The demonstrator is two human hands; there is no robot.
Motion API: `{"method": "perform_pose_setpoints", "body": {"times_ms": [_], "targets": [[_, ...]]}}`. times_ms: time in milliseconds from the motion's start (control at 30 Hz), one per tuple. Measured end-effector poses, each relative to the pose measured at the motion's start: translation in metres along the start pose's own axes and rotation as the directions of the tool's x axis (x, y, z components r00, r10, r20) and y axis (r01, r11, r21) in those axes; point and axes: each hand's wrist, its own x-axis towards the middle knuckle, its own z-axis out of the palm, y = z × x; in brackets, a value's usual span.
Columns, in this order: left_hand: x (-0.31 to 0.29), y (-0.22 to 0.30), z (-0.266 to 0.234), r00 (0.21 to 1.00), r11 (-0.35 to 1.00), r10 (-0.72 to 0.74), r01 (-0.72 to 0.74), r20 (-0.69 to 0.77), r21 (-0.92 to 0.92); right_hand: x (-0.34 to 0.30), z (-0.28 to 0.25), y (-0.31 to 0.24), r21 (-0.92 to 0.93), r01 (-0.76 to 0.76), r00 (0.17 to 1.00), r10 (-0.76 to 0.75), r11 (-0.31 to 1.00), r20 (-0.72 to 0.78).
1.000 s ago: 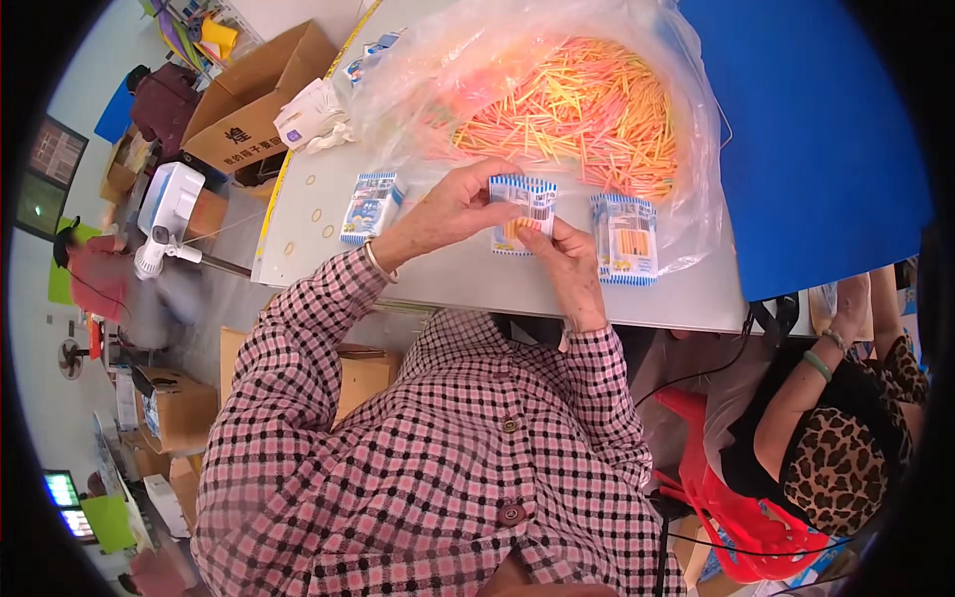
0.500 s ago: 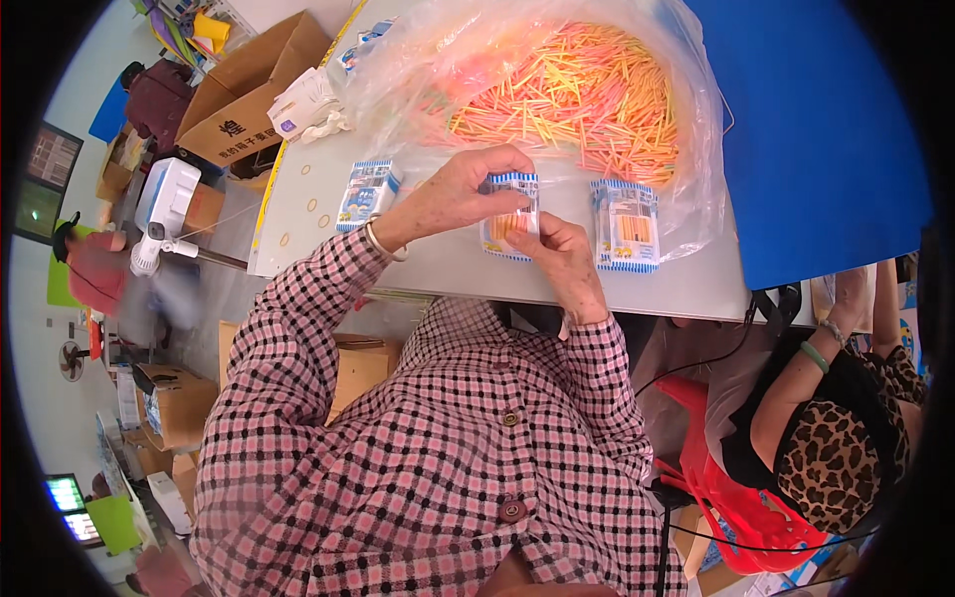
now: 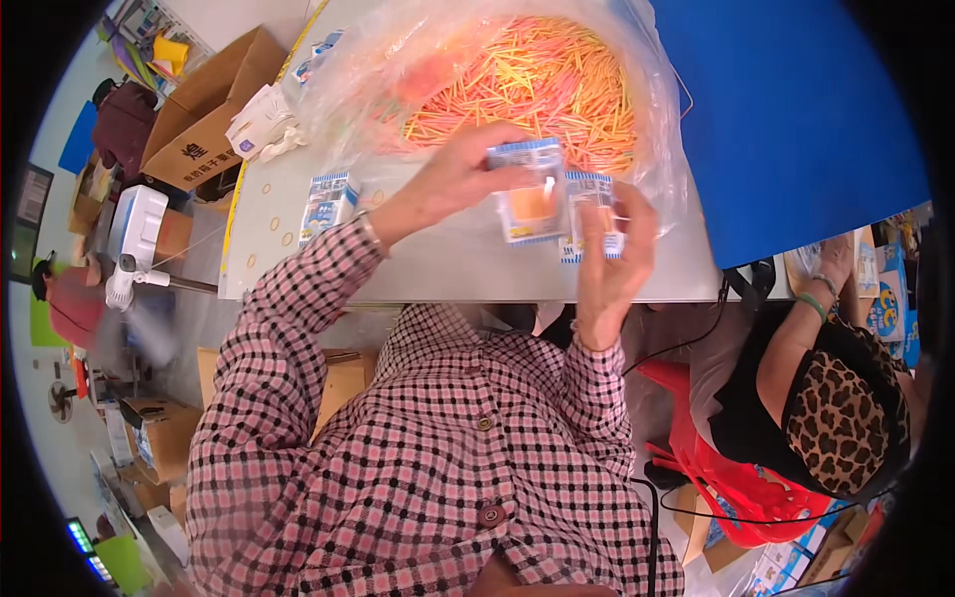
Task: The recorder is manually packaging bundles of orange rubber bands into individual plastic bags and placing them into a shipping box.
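Note:
My left hand (image 3: 453, 179) holds up a small clear box with blue-and-white ends (image 3: 529, 192), filled with orange sticks. My right hand (image 3: 612, 259) is raised beside it, fingers spread, touching the box's right side and partly covering a second, similar box (image 3: 589, 197) behind it. A big clear plastic bag (image 3: 398, 70) of loose orange and yellow sticks (image 3: 537, 85) lies on the table just beyond both hands. Another small blue-and-white box (image 3: 327, 202) stands on the table to the left of my left forearm.
The grey table (image 3: 448, 264) has a yellow-edged left side and a blue sheet (image 3: 786, 119) on its right. An open cardboard box (image 3: 204, 114) and a white fan (image 3: 134, 239) sit at left. A person in a leopard-print top (image 3: 846, 408) sits at right by a red chair (image 3: 736, 478).
My hands have lifted the stick-filled box up off the table toward me. My right hand has opened out beside it.

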Motion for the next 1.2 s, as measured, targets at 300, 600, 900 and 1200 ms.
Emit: {"method": "perform_pose_setpoints", "body": {"times_ms": [300, 600, 900, 1200], "targets": [[0.045, -0.066, 0.076, 0.958, 0.802, 0.285, -0.221, -0.031, 0.555, -0.008, -0.003, 0.046, -0.425, 0.327, 0.945, -0.289, 0.844, 0.154], [-0.065, -0.050, -0.091, 0.985, 0.724, 0.126, -0.007, -0.121, 0.690, -0.011, -0.004, 0.041, -0.506, 0.320, 0.944, -0.228, 0.801, 0.237], [-0.121, -0.071, -0.170, 0.939, 0.724, -0.325, 0.324, -0.114, 0.609, -0.018, 0.030, -0.005, -0.203, 0.407, 0.898, -0.349, 0.891, 0.269], [-0.126, -0.101, -0.161, 0.905, 0.830, -0.124, 0.319, -0.407, 0.457, -0.037, 0.063, -0.003, -0.013, 0.391, 0.855, -0.357, 0.920, 0.376]]}}
